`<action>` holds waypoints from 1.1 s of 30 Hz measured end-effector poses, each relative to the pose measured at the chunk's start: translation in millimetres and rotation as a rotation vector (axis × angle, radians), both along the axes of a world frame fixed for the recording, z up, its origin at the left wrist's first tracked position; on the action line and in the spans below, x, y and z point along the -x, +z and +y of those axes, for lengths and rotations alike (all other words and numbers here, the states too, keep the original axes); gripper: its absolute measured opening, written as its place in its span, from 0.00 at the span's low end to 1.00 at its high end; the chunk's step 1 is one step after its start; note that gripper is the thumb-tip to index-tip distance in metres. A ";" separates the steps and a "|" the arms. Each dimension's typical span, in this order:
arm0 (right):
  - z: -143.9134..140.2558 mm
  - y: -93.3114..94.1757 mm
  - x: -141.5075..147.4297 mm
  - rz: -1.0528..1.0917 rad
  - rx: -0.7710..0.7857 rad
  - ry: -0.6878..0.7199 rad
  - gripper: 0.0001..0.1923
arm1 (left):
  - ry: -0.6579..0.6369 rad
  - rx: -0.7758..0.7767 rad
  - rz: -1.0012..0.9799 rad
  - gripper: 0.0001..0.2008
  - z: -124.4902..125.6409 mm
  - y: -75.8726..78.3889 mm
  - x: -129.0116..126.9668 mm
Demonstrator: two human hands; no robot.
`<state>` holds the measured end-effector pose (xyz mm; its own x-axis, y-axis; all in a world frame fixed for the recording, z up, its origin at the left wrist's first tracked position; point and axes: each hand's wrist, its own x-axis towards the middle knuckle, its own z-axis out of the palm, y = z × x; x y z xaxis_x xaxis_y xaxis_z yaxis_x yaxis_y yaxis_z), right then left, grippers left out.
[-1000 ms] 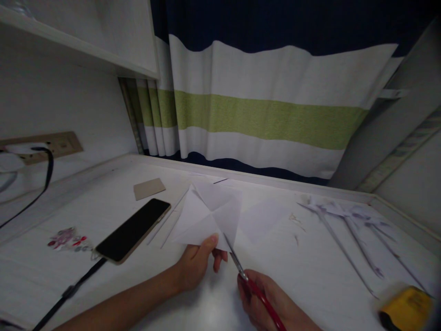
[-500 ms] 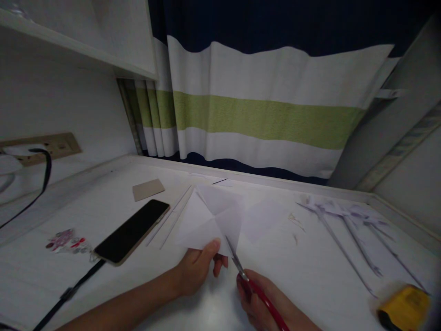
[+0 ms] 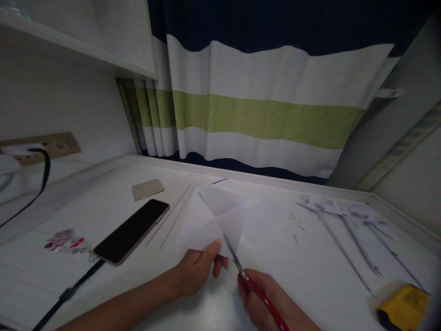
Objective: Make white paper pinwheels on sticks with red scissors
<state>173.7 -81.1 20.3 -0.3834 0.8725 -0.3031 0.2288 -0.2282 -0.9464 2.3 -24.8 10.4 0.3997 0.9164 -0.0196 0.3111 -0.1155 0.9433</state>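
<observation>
A creased square of white paper is pinched at its near edge by my left hand, thumb on top and fingers beneath. One slit shows near the paper's far corner. My right hand is wrapped around red-handled scissors. Their metal blades lie at the paper's near right corner, just right of my left thumb, and point away from me. How far apart the blades are, I cannot tell. Another sheet of white paper rests flat on the table to the right.
Left of the paper lie thin white sticks, a black phone on a strap, a cardboard piece and small trinkets. On the right are paper pinwheel-like pieces on sticks and a yellow object.
The scissors have shifted very slightly, with the blade tip a little further left over the paper. My left hand and the paper stay almost where they were.
</observation>
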 end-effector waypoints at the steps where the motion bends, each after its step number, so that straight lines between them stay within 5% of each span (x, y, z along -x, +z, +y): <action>1: 0.7 -0.7 0.9 0.002 -0.011 -0.004 0.31 | -0.002 0.000 0.004 0.24 -0.1 0.4 -0.1; 25: 5.9 -21.2 5.4 0.019 -0.060 -0.077 0.32 | -0.023 -0.029 0.011 0.25 1.8 -4.4 0.5; 33: 10.6 -3.5 8.8 0.017 -0.040 0.051 0.36 | -0.043 0.010 0.038 0.25 1.5 -4.9 0.7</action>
